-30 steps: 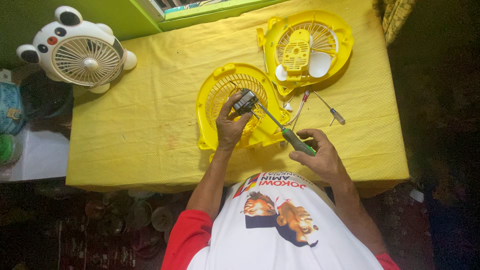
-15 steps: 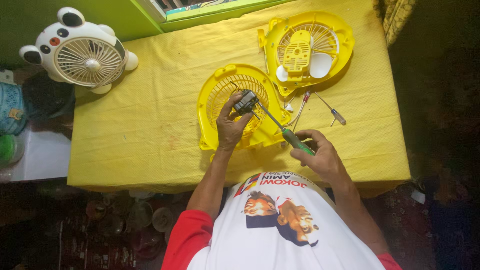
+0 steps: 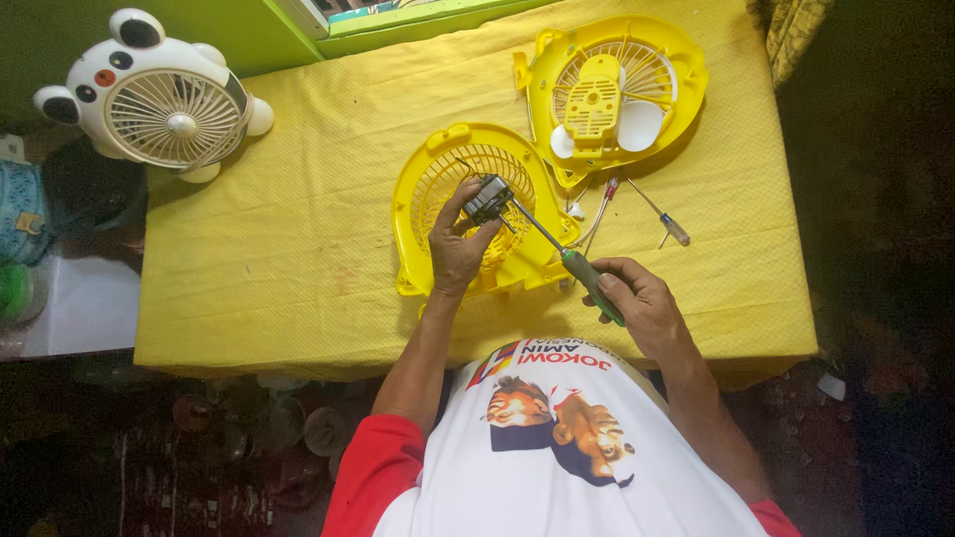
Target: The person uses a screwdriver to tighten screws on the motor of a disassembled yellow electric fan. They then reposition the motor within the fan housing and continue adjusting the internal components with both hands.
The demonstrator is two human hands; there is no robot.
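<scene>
1. Leftmost, a panda-shaped fan (image 3: pixel 164 99) sits apart, whole.
2. Left hand (image 3: pixel 460 249) pinches a small dark motor (image 3: pixel 487 197) above the yellow grille shell (image 3: pixel 423 214), steadying it.
3. Right hand (image 3: pixel 637 298) grips a green-handled screwdriver (image 3: pixel 589 283), tip at the motor.
4. Spare screwdrivers (image 3: pixel 665 219) lie near the rear yellow housing (image 3: pixel 686 75), within reach.

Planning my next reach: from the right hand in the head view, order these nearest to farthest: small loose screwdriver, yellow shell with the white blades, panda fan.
1. Small loose screwdriver, on the cloth just beyond the right hand.
2. Yellow shell with the white blades, at the table's far edge.
3. Panda fan, far left corner, across the table.
</scene>
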